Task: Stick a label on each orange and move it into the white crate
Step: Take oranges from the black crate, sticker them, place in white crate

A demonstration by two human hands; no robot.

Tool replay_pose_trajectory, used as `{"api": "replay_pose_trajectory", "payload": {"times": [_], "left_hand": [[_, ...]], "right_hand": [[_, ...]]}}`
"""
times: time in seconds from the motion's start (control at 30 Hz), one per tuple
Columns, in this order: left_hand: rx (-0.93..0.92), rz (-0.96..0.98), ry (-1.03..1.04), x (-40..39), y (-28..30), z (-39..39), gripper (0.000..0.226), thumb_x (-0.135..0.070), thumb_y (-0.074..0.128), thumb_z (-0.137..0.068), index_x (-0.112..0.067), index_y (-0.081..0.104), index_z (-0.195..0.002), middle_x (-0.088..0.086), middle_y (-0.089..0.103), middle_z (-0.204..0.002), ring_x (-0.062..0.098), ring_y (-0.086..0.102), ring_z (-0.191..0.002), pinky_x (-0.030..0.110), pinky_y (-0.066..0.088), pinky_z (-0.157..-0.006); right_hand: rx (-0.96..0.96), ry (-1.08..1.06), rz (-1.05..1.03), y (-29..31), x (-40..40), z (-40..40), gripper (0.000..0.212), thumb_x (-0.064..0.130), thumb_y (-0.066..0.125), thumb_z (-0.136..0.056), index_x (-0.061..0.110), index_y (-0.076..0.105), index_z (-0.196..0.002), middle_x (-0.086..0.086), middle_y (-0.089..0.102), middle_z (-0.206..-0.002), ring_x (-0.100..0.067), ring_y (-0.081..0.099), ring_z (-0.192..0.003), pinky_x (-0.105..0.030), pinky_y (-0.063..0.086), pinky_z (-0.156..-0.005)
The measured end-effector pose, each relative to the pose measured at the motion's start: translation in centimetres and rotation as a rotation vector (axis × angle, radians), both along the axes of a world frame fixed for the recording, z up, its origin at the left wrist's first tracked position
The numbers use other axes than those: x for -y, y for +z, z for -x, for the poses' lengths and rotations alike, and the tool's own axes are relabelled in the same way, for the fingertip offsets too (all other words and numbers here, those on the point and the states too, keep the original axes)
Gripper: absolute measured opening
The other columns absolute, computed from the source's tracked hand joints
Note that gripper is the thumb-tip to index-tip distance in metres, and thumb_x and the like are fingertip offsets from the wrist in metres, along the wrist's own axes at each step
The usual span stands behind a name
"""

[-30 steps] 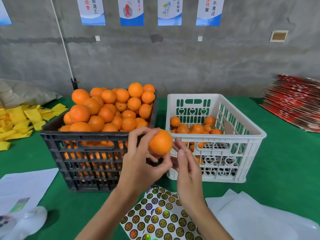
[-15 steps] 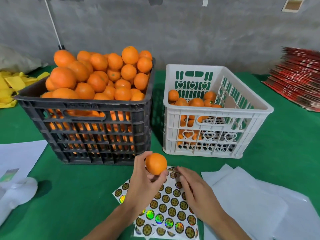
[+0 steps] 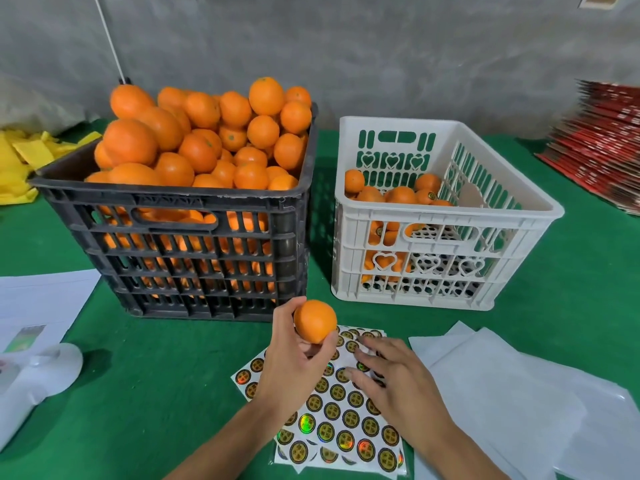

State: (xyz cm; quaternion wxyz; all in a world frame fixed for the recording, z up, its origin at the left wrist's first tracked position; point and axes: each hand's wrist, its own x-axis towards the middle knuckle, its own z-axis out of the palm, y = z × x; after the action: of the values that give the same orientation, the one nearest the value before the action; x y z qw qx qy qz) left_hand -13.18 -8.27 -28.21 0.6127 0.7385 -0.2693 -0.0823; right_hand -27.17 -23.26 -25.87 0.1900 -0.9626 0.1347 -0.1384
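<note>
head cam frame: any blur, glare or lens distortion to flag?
Head view: the right hand shows motion blur at its fingers over the sticker sheet; the orange in the left hand is sharp; some stickers flash rainbow glare; wide-angle bowing splays the black crate and white crate; lighting soft, shadows faint.

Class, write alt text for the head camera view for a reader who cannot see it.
A left hand holds an orange above a sticker sheet while the right hand rests on the sheet. Behind stand a heaped black crate and a partly filled white crate.
</note>
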Motion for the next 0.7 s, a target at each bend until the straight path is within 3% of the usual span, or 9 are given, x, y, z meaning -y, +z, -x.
{"api": "replay_pose_trajectory", "payload": {"times": [0.13, 0.3, 0.4, 0.53, 0.6, 0.7], "left_hand": [[0.019, -0.017, 0.004, -0.1, 0.0, 0.1, 0.079, -0.086, 0.067, -0.072, -0.058, 0.030, -0.136, 0.011, 0.069, -0.102, 0.010, 0.076, -0.075, 0.010, 0.051, -0.067], [0.042, -0.031, -0.002, 0.0, 0.2, 0.1, 0.077, -0.084, 0.067, -0.074, -0.059, 0.029, -0.136, 0.005, 0.067, -0.110, 0.009, 0.077, -0.077, 0.015, 0.054, -0.066], [0.044, -0.054, 0.003, -0.1, 0.3, 0.2, 0.073, -0.076, 0.071, -0.078, -0.060, 0.028, -0.134, 0.003, 0.066, -0.113, 0.008, 0.077, -0.077, 0.020, 0.054, -0.070], [0.060, -0.107, -0.011, 0.1, 1.0, 0.2, 0.067, -0.063, 0.072, -0.088, -0.068, 0.022, -0.132, -0.012, 0.052, -0.127, 0.002, 0.075, -0.080, 0.014, 0.053, -0.068], [0.075, -0.106, -0.042, 0.3, 1.8, 0.3, 0.068, -0.057, 0.073, -0.090, -0.075, 0.020, -0.129, -0.026, 0.036, -0.132, 0.000, 0.074, -0.084, 0.009, 0.053, -0.071], [0.120, -0.100, -0.093, 1.0, 3.4, 0.4, 0.070, -0.052, 0.079, -0.088, -0.072, 0.027, -0.131, -0.036, 0.031, -0.133, -0.004, 0.071, -0.090, 0.004, 0.050, -0.074]], "right_hand": [[0.088, -0.013, 0.035, -0.2, -0.3, 0.1, 0.032, 0.046, 0.071, -0.093, 0.025, 0.079, -0.117, 0.012, 0.070, -0.129, -0.011, 0.057, -0.117, -0.027, 0.050, -0.102], [0.117, -0.054, -0.158, -0.5, 0.0, -0.1, 0.027, 0.042, 0.067, -0.098, 0.031, 0.077, -0.120, 0.022, 0.065, -0.131, 0.005, 0.046, -0.123, -0.006, 0.030, -0.106], [0.142, -0.086, -0.286, -0.4, 0.2, -0.1, 0.019, 0.036, 0.068, -0.098, 0.033, 0.079, -0.112, 0.028, 0.067, -0.122, 0.007, 0.049, -0.122, -0.017, 0.040, -0.107], [0.335, -0.272, -0.404, 0.8, 0.9, -0.7, 0.012, 0.029, 0.070, -0.096, 0.032, 0.076, -0.086, 0.022, 0.071, -0.092, -0.001, 0.062, -0.100, -0.028, 0.051, -0.089], [0.514, -0.342, -0.336, 2.2, 1.3, -1.8, 0.015, 0.031, 0.068, -0.097, 0.028, 0.071, -0.083, 0.018, 0.068, -0.086, -0.006, 0.063, -0.092, -0.031, 0.052, -0.079], [0.641, -0.302, -0.112, 4.7, 0.5, -4.2, 0.021, 0.036, 0.063, -0.101, 0.022, 0.072, -0.088, 0.015, 0.067, -0.091, -0.007, 0.062, -0.089, -0.028, 0.052, -0.076]]}}
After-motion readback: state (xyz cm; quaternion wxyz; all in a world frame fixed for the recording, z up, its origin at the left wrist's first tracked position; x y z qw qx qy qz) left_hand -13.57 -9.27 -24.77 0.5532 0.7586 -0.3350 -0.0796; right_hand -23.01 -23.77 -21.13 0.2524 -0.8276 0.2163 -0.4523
